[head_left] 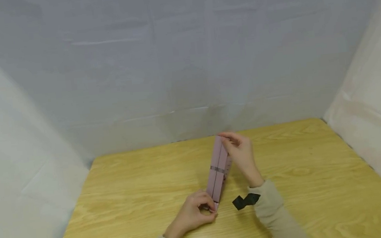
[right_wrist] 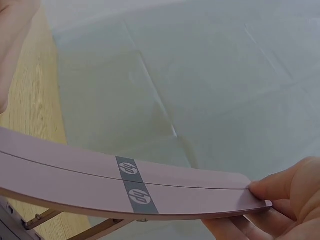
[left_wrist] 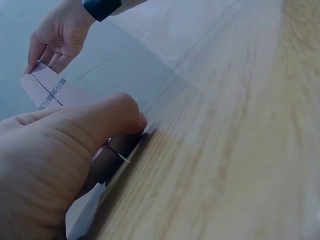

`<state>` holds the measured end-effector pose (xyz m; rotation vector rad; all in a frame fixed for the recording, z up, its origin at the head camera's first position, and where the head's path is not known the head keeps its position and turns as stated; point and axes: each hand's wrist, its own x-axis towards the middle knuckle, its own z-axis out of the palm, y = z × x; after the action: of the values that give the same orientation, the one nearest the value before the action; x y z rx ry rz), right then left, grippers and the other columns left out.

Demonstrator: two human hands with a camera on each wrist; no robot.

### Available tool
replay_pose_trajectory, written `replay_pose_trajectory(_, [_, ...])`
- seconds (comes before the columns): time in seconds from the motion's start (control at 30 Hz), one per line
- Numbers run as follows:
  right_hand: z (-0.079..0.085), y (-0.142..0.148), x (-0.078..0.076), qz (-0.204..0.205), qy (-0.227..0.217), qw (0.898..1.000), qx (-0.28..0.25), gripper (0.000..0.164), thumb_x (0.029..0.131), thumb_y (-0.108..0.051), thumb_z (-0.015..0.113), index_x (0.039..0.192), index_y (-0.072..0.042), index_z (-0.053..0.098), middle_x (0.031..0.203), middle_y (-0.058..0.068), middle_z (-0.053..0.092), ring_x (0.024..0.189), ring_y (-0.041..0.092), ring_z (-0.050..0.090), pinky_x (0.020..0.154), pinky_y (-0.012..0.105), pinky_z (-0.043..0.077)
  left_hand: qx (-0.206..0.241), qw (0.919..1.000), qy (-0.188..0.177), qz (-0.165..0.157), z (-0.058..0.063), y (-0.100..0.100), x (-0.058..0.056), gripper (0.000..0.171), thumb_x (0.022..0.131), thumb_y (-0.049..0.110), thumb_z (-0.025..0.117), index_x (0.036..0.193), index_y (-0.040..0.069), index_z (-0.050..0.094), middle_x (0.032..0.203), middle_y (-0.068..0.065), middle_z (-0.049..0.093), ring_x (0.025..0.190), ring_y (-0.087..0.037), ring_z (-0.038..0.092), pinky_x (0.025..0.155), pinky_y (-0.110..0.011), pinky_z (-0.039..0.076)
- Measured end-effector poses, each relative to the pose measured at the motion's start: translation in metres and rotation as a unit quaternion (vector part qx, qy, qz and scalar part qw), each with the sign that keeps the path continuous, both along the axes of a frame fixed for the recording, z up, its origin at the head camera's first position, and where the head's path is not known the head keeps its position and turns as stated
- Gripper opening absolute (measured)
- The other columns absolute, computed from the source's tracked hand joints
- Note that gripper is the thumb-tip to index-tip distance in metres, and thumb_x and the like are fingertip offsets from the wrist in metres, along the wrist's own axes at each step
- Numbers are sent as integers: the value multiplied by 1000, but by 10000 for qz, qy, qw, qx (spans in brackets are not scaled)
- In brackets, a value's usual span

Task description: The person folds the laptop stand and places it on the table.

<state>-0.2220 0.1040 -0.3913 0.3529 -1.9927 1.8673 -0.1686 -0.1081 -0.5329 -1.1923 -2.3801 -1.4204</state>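
Observation:
A long, narrow mauve folding stand [head_left: 219, 155] leans up from the table in the head view, its far end higher. A dark seam runs down its length, crossed by a grey band [right_wrist: 137, 185] with round logos in the right wrist view. Thin struts [right_wrist: 102, 227] show under it there. My right hand [head_left: 243, 154] pinches the far end, thumb on top and fingers beneath. At the near end, low over the table, my left hand [head_left: 194, 212] pinches the tip between thumb and forefinger; in the left wrist view that hand hides most of the near end.
The wooden table [head_left: 131, 186] spreads on both sides of the hands. Pale sheeting [head_left: 184, 58] hangs behind it, with more sheeting along the left and right sides. Each sleeve carries a black wrist mount [head_left: 246, 201].

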Motion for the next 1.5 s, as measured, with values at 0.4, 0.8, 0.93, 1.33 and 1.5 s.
replay_pose_trajectory(0.4, [-8,7,0,397,-5,9992,-27,22,95,4,60,115,10,67,110,27,68,71,31,67,56,36,57,-250,9964,732,343,-3,5,4,22,71,9,88,77,15,68,84,6,64,83,-5,55,74,-19,50])
replay_pose_trajectory(0.8, [-10,12,1,586,-109,9982,-46,25,98,4,56,120,10,65,104,29,65,66,24,61,60,45,59,-342,9962,524,604,1,8,10,20,73,8,86,75,16,67,84,8,64,83,-4,53,73,-19,50])
replay_pose_trajectory(0.93, [-9,13,3,527,-157,9985,-1,24,97,4,56,119,10,65,108,27,66,68,25,63,61,50,59,-241,9965,541,587,0,9,11,21,72,6,86,74,15,67,83,7,63,81,-4,53,72,-19,49])
replay_pose_trajectory(1.33, [-4,11,6,383,-211,9990,-71,24,97,6,55,118,12,65,110,28,66,70,26,65,62,44,60,-114,9960,517,725,-1,6,10,24,70,-1,82,74,14,65,84,5,63,79,-5,53,66,-19,50])
replay_pose_trajectory(1.5, [-5,10,6,337,-76,9994,-68,24,96,7,55,117,13,65,102,29,66,65,26,63,60,44,60,-127,9954,545,781,0,2,10,24,70,-1,83,75,15,65,85,5,64,80,-7,54,68,-20,51])
